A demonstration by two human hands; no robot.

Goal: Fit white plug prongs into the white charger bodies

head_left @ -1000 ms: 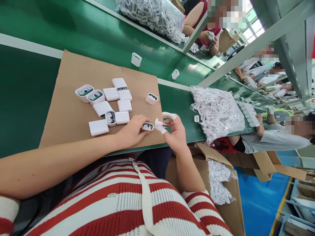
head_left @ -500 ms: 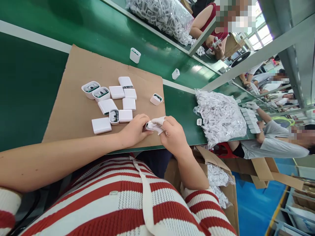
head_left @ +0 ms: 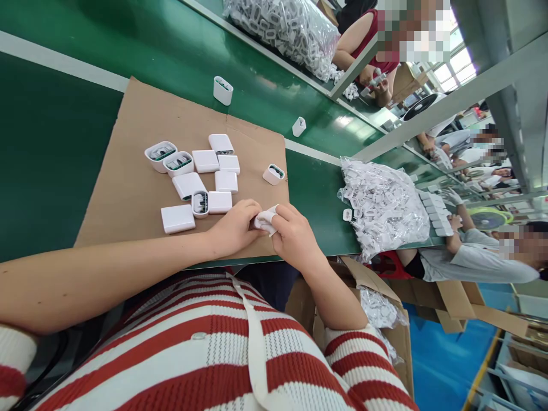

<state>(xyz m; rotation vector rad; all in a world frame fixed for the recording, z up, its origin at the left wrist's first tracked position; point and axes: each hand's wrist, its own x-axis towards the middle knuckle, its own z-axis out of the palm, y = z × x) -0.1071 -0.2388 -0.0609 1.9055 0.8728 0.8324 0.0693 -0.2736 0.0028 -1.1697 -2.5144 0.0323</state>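
Note:
My left hand [head_left: 237, 227] is closed around a white charger housing, mostly hidden by the fingers, just over the cardboard sheet's front edge. At its right end, my right hand [head_left: 295, 235] has its fingers bent and pressed together against the housing. White covers [head_left: 266, 219] sit on those fingertips; whether a small part is pinched under them I cannot make out. Left of my hands, several white charger housings lie on the cardboard [head_left: 124, 171], some standing with circuit boards showing, such as the open housing [head_left: 200, 204]. Another open housing [head_left: 273, 174] stands alone beyond my right hand.
Two housings [head_left: 223, 91] stand on the green belt [head_left: 171, 51] behind the cardboard. A clear bag of white parts [head_left: 385, 200] sits to the right. Co-workers sit across the line and at far right, near a row of white blocks [head_left: 436, 212]. An open carton [head_left: 402, 342] stands below.
My right fingers have moved left and closed in over the housing's end, covering the opening that showed before. The two housings on the belt have shifted left. My left hand stays in place.

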